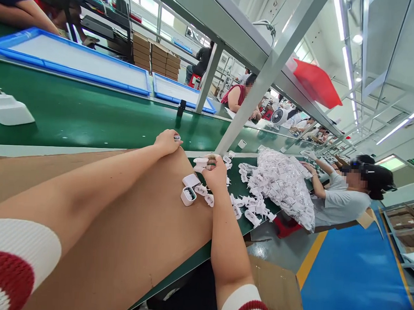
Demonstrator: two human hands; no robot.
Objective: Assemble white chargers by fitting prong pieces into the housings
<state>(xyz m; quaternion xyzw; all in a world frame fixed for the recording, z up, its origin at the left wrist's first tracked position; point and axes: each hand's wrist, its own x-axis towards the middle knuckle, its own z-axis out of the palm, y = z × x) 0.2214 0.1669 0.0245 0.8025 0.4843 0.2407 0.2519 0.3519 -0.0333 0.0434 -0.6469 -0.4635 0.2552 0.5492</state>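
Observation:
My left hand [167, 142] is closed around a small white part [176, 137], mostly hidden by the fingers, at the far edge of the cardboard sheet [131, 225]. Between the thumb and fingers of my right hand [215, 174] is a white plastic plug piece [200, 162]. Just below it on the cardboard lie a white plastic housing [191, 180] and an open white housing [188, 196] with dark parts inside. Loose white plug pieces [251, 207] are scattered right of my right hand, some of them close to the wrist.
A clear bag of white parts [284, 186] stands on the right, beside a co-worker in a grey shirt [342, 202]. Beyond my hands runs a green conveyor belt [102, 123] carrying a white casing [10, 110]. A slanted metal post [245, 115] rises near my right hand. Blue-rimmed trays [83, 79] lie behind.

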